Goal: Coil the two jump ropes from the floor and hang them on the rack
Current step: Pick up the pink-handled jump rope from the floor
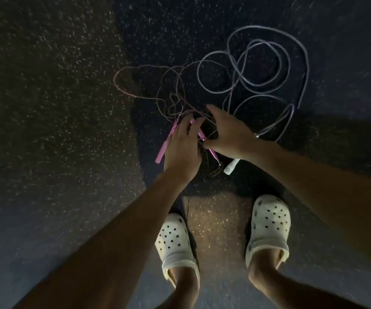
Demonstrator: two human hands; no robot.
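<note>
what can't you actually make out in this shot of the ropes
- Head view: whether the left hand or right hand has a grip on the pink rope handles; the fingers cover them.
- White handle of the grey rope: mostly hidden under the right wrist.
- Thin pink rope: where it crosses itself is lost in dim light and blur.
- The rack: out of frame.

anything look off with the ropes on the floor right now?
Yes. The thin pink wire jump rope lies in a snarl of crossing loops on the dark speckled floor, just beyond both hands, not a clean coil. The thicker grey cord jump rope sprawls in loose overlapping loops to its right. No damage visible.
</note>
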